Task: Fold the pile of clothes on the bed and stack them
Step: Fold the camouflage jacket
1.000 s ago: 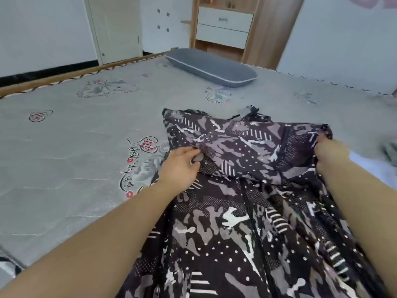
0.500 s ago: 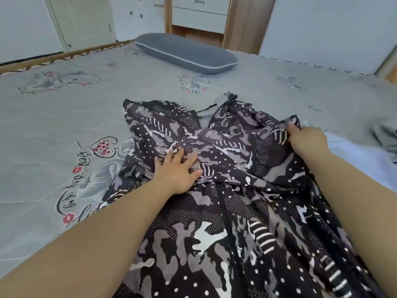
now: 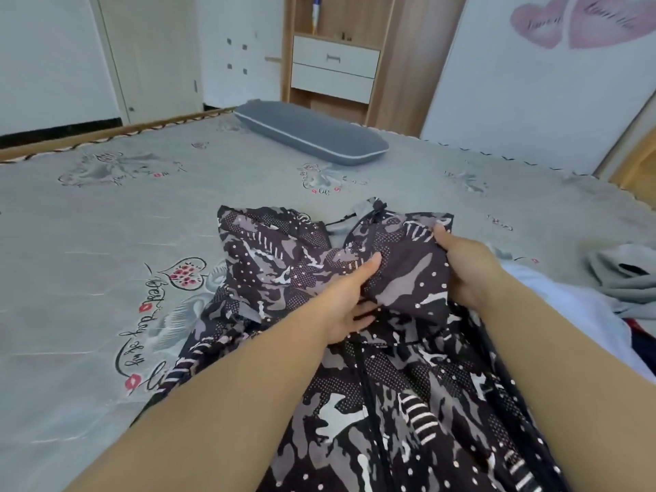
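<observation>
A dark patterned jacket [image 3: 383, 403] with a front zipper lies spread on the grey bed [image 3: 106, 278], its hood part bunched at the far end. My left hand [image 3: 349, 300] holds the bunched fabric near the middle, thumb on top and fingers tucked beneath a fold. My right hand [image 3: 468, 268] grips the same raised fold from the right side, thumb on its top edge. More clothes lie at the right: a grey garment [image 3: 624, 278] and a pale blue one [image 3: 575, 314].
A grey pillow [image 3: 312, 136] rests at the far side of the bed. Behind it stand a wooden cabinet with white drawers [image 3: 333, 65] and a white door [image 3: 149, 58]. The bed's wooden edge [image 3: 106, 134] runs along the far left.
My left hand has gone from lying flat on the jacket to holding a fold nearer the middle. My right hand has lifted its fold up and inward. The camera has tilted up.
</observation>
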